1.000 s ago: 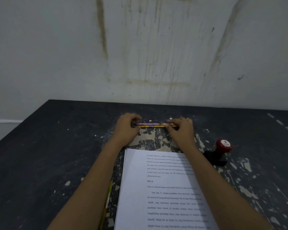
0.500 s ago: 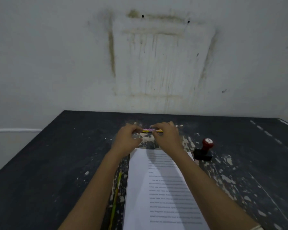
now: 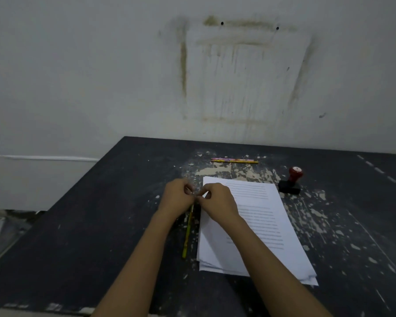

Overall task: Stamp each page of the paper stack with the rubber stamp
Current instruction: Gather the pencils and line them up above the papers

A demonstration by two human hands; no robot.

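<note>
Both my left hand (image 3: 178, 199) and right hand (image 3: 218, 202) are pinching one thin yellow pencil (image 3: 188, 232) on the chipped black counter (image 3: 101, 225).

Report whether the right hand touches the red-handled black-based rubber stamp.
Apart. Head view: the right hand sits by the white paper stack's left edge; the red-handled rubber stamp stands off its right edge.
</note>
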